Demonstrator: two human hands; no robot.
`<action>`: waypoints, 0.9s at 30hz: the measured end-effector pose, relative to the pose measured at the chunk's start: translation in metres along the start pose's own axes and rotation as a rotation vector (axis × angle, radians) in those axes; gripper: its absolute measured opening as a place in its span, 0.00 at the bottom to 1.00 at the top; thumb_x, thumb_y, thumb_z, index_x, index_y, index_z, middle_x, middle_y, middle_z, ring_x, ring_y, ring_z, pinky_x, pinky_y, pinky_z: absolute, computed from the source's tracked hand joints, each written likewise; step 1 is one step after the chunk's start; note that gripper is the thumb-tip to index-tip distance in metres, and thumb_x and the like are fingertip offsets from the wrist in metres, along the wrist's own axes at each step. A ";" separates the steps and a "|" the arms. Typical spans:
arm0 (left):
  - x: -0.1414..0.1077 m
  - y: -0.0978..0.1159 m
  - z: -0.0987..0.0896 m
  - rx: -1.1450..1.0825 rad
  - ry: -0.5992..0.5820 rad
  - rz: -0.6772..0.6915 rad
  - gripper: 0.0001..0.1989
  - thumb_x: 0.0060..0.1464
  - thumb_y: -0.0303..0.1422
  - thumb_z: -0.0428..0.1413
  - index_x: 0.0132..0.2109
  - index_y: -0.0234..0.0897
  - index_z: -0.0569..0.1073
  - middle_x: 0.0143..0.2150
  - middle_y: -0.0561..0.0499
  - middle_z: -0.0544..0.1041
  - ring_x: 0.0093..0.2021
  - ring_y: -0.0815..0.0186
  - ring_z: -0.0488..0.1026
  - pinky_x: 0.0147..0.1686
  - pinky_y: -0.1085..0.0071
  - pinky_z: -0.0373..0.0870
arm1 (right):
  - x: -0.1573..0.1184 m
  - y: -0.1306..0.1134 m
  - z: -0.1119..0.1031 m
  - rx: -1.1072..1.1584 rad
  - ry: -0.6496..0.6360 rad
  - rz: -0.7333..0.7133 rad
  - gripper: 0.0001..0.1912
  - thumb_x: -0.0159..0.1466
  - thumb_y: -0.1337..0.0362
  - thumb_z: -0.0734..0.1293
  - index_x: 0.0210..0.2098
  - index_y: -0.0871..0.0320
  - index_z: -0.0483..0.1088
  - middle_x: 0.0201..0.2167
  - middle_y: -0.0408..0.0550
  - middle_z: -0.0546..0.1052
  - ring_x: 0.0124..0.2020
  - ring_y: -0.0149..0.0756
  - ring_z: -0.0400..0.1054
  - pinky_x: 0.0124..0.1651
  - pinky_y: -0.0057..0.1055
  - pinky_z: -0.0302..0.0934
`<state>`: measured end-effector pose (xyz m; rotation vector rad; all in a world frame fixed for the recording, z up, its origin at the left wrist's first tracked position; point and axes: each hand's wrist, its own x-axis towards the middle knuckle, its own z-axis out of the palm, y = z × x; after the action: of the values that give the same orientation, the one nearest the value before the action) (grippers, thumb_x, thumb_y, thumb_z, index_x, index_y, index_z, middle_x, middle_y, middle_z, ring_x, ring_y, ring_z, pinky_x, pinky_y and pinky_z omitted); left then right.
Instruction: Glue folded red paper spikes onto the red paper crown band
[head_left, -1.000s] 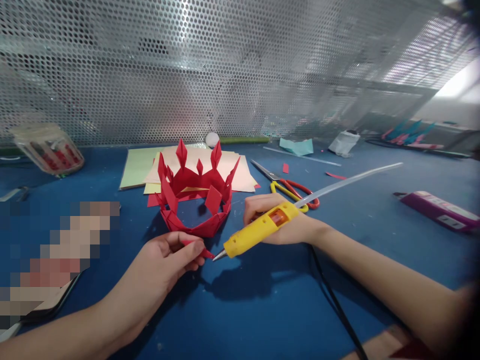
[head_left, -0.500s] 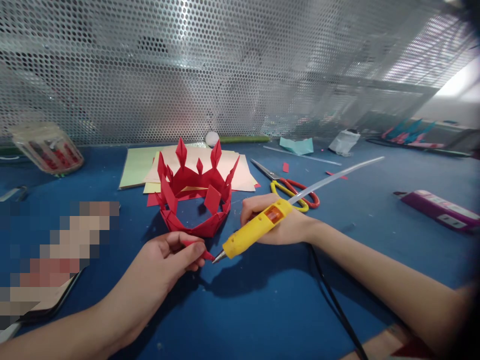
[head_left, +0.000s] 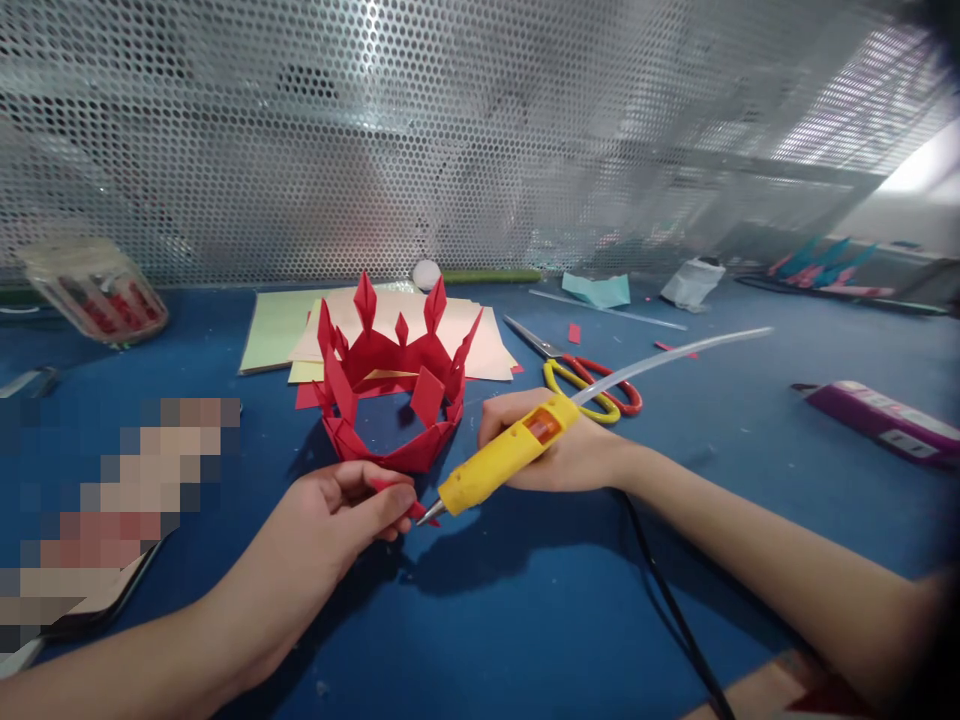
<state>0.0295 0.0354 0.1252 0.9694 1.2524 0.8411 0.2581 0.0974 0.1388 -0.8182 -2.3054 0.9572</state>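
Observation:
Between the thumb and fingers of my left hand (head_left: 341, 520) is a small folded red paper piece (head_left: 415, 511). My right hand (head_left: 562, 450) is wrapped round a yellow glue gun (head_left: 499, 465), whose metal tip meets or lies just over the red piece. A clear glue stick (head_left: 667, 358) juts from the gun's back end. Just beyond my left hand a red paper crown (head_left: 405, 455) with pointed, diamond-shaped tips stands upright on the blue table (head_left: 480, 640). The fingers of my right hand are partly hidden behind the gun.
Scissors (head_left: 592, 385) lie behind my right hand. Paper sheets (head_left: 262, 335) are under and behind the crown. A jar (head_left: 97, 290) stands back left, a pixelated phone (head_left: 127, 590) front left, a purple cutter (head_left: 877, 420) right. The gun's black cord (head_left: 667, 590) runs toward the front edge.
The glue gun and its tip have shifted slightly left along the small red piece. My left hand keeps its pinch, and the crown stands as before.

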 end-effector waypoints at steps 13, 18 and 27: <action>-0.002 0.002 -0.002 0.017 -0.025 -0.034 0.13 0.43 0.43 0.65 0.29 0.38 0.76 0.28 0.54 0.76 0.31 0.71 0.68 0.34 0.75 0.64 | -0.003 0.008 -0.006 0.040 -0.101 0.059 0.11 0.48 0.77 0.64 0.29 0.59 0.68 0.26 0.38 0.72 0.26 0.25 0.65 0.28 0.19 0.61; -0.002 0.002 -0.001 -0.003 -0.024 -0.035 0.12 0.44 0.42 0.64 0.30 0.39 0.75 0.28 0.55 0.76 0.31 0.71 0.69 0.35 0.75 0.64 | -0.005 0.007 -0.009 -0.013 -0.137 0.063 0.11 0.48 0.77 0.64 0.29 0.59 0.68 0.27 0.38 0.72 0.27 0.25 0.65 0.29 0.20 0.61; 0.000 -0.002 -0.003 0.028 -0.032 -0.032 0.14 0.44 0.44 0.64 0.31 0.39 0.75 0.29 0.55 0.75 0.32 0.70 0.68 0.36 0.73 0.63 | -0.006 0.006 -0.010 0.071 -0.162 0.063 0.11 0.47 0.78 0.67 0.30 0.61 0.69 0.28 0.41 0.74 0.28 0.27 0.68 0.30 0.21 0.64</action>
<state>0.0264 0.0355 0.1231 0.9798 1.2523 0.7824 0.2705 0.1012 0.1387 -0.8149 -2.3783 1.1651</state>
